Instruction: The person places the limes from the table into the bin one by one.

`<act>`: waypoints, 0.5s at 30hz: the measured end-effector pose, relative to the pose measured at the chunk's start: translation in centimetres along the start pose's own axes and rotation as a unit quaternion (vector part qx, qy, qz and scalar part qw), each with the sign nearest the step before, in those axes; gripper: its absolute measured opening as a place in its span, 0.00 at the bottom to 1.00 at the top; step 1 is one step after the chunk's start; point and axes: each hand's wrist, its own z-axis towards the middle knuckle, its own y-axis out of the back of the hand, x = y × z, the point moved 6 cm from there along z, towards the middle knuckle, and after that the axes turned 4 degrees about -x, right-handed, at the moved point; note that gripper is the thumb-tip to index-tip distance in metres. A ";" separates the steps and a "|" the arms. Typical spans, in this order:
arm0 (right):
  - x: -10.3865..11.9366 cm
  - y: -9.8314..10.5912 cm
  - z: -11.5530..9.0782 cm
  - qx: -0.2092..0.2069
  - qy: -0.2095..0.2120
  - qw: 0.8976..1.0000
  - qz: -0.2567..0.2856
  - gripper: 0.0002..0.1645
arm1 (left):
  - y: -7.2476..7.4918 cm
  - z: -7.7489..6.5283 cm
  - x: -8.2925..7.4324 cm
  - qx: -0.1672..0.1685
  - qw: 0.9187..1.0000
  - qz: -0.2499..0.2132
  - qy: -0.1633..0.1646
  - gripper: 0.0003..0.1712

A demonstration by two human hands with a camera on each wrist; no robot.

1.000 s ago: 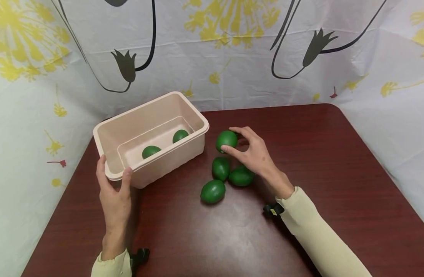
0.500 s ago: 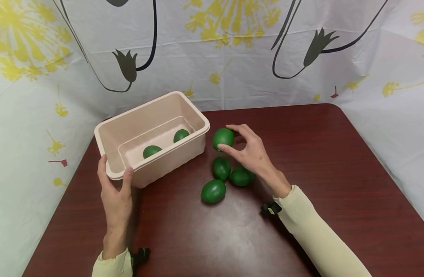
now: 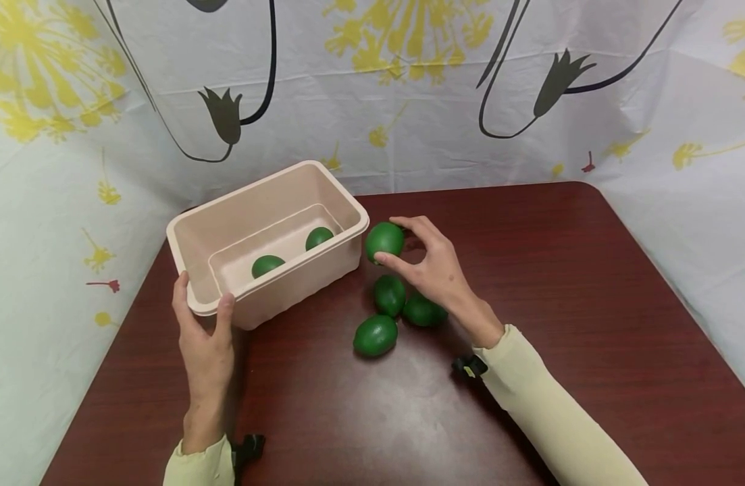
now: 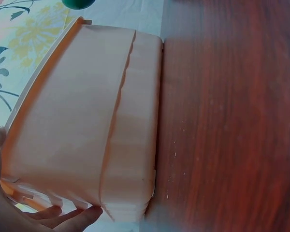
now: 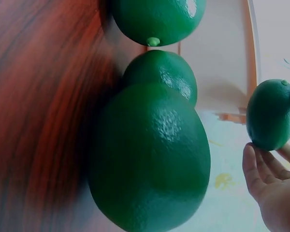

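Note:
My right hand (image 3: 435, 270) pinches a green lime (image 3: 384, 241) between thumb and fingertips, just right of the bin and above the table. In the right wrist view the same held lime (image 5: 270, 115) shows at the right edge. My left hand (image 3: 207, 354) grips the near left corner of a beige plastic bin (image 3: 299, 277), its thumb on the rim. Seen from the left wrist, the fingers (image 4: 82, 220) lie along the bin's end wall. Two limes, one at the left (image 3: 267, 265) and another farther right (image 3: 319, 237), lie inside the bin.
Three more limes sit close together on the dark red table (image 3: 323, 418): one nearest (image 3: 375, 335), one behind it (image 3: 389, 295) and one at the right (image 3: 423, 310), partly under my right hand. A patterned white cloth (image 3: 408, 148) hangs behind the table.
My right hand has moved left and slightly away from me with the lime, toward the bin's right end. The left hand and the bin keep their places.

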 end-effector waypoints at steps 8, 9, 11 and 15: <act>0.7 -0.5 0.1 -0.006 0.006 1.000 0.018 0.37 | 0.0 0.1 0.1 0.002 1.000 -0.003 -0.002 0.44; 0.8 -0.6 0.2 -0.006 0.006 1.000 0.018 0.37 | 0.0 0.1 0.1 0.002 1.000 -0.003 -0.003 0.44; 0.9 -0.8 0.2 -0.006 0.005 1.000 0.021 0.38 | 0.0 0.1 0.1 0.002 1.000 -0.002 -0.004 0.44; 1.3 -1.1 0.3 -0.007 0.005 1.000 0.019 0.38 | 0.0 0.1 0.1 0.006 1.000 -0.002 -0.009 0.45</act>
